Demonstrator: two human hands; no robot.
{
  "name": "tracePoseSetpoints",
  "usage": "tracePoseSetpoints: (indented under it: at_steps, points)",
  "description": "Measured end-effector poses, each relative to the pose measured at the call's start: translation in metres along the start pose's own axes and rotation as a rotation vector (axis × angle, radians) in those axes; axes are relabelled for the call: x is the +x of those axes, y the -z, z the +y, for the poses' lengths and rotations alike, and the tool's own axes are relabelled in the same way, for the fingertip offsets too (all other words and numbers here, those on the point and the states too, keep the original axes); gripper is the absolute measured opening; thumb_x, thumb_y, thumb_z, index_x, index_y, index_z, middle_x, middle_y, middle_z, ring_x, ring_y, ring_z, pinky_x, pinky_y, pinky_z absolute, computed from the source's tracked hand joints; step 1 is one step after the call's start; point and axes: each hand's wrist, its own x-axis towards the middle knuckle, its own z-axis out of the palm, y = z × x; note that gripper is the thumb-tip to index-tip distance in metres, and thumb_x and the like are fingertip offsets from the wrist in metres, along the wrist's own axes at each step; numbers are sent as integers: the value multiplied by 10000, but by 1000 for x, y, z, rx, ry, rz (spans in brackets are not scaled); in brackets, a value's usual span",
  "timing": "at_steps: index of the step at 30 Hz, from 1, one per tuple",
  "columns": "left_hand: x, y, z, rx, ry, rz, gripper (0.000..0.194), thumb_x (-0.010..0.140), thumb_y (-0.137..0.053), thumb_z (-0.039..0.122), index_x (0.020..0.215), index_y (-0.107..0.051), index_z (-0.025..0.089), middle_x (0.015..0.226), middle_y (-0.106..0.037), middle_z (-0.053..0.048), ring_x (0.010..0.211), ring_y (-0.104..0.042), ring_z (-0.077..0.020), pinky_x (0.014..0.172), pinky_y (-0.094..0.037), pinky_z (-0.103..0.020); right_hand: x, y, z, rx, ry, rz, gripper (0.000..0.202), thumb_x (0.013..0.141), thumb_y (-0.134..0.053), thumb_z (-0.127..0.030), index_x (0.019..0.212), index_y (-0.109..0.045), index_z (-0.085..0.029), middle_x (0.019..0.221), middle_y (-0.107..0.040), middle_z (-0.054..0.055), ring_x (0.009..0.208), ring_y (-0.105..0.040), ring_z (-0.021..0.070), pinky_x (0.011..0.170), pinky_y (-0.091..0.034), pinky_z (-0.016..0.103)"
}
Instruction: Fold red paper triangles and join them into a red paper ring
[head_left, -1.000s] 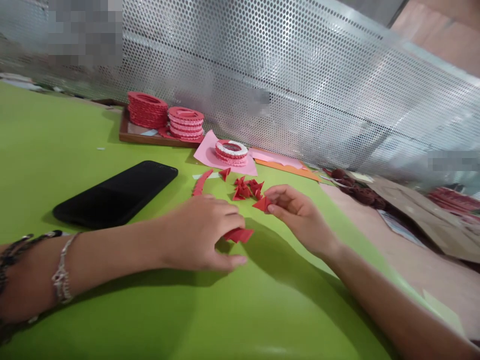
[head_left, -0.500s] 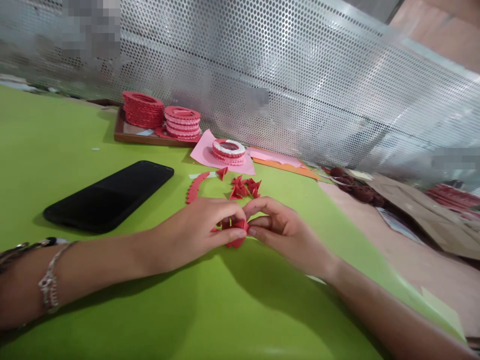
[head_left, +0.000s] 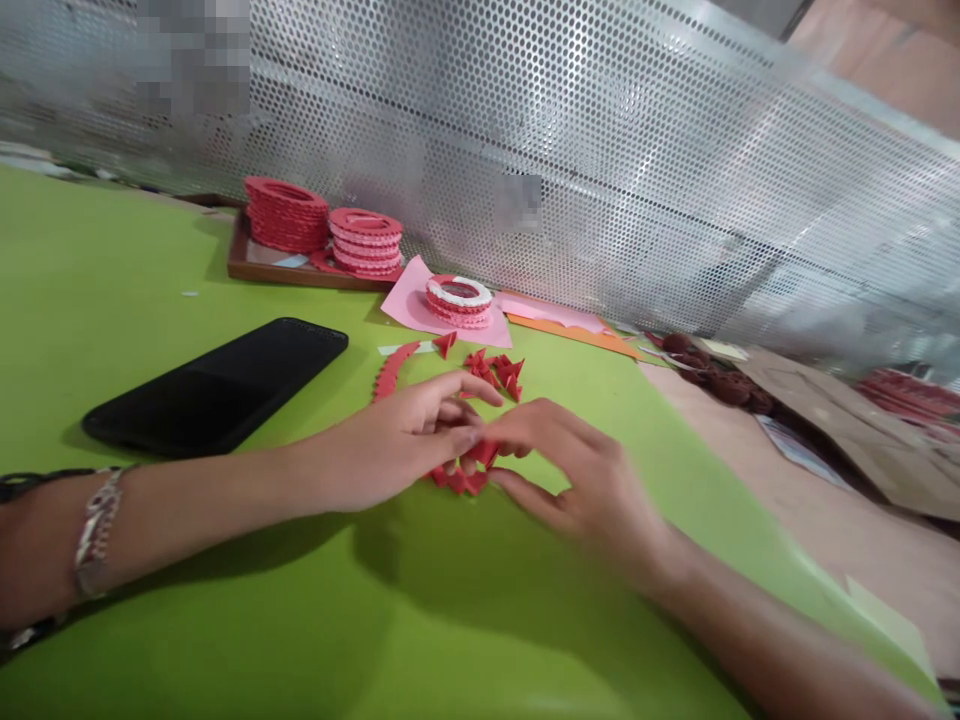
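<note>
A red folded-paper strip (head_left: 457,482) was positioned between the two hands, above the near part of the green tabletop (head_left: 480,620). Its upper right end was partly covered by the fingers. By the left hand (head_left: 416,430), the strip was met at the fingertips; the index finger was extended above it and the other fingers were curled near the thumb, though whether the paper was firmly gripped could not be told. By the right hand (head_left: 585,475), the strip's end was bracketed, with a narrow gap left between thumb and bent fingers; a closed grip could not be made out, as the fingertips were blurred and overlapped by the left thumb.

Just beyond the hands, a cluster of red folded pieces (head_left: 491,368) was scattered, and a curved red strip (head_left: 393,370) was laid near the left hand. A black phone (head_left: 217,385) was placed farther left. Behind, a white-topped ring stack (head_left: 459,305) was set on a pink sheet (head_left: 403,292), and red rings (head_left: 287,218) were piled in a brown tray (head_left: 300,276).
</note>
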Motion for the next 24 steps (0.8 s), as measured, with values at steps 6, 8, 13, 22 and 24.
tracePoseSetpoints:
  at_steps: [6,8,13,22,24]
  points:
    - [-4,-2,3,15,-12,-107,196,881,-395,189,1059,-474,165,773,-625,-3,710,-602,-107,610,-472,-216,0,3,-6,-64,-47,38,108,854,-529,-124,790,-588,-187,736,-643,4,655,-609,100,605,-498,203]
    - [-5,-2,3,34,-14,-104,198,886,-392,198,1055,-488,161,756,-628,-4,705,-604,-111,607,-475,-223,1,4,-8,-20,-150,67,109,838,-538,-116,775,-580,-195,702,-640,-11,608,-600,96,573,-499,199]
    - [-4,-1,3,24,-50,-38,252,862,-435,213,1103,-498,182,836,-668,-9,777,-643,-129,628,-505,-225,3,3,-9,235,-320,162,87,812,-536,-117,793,-570,-194,707,-639,-13,611,-613,99,548,-514,196]
    - [1,1,0,-39,-34,30,176,861,-426,215,980,-545,163,764,-632,3,695,-624,-111,572,-502,-205,-1,1,-5,-47,-93,40,188,849,-538,-153,1027,-569,-205,918,-655,35,787,-632,130,703,-531,252]
    - [1,0,-1,-49,-17,29,164,859,-417,197,974,-528,157,669,-576,29,617,-592,-99,539,-486,-204,-2,2,-5,-81,-98,11,170,861,-532,-173,1021,-579,-204,901,-663,34,802,-637,135,708,-529,251]
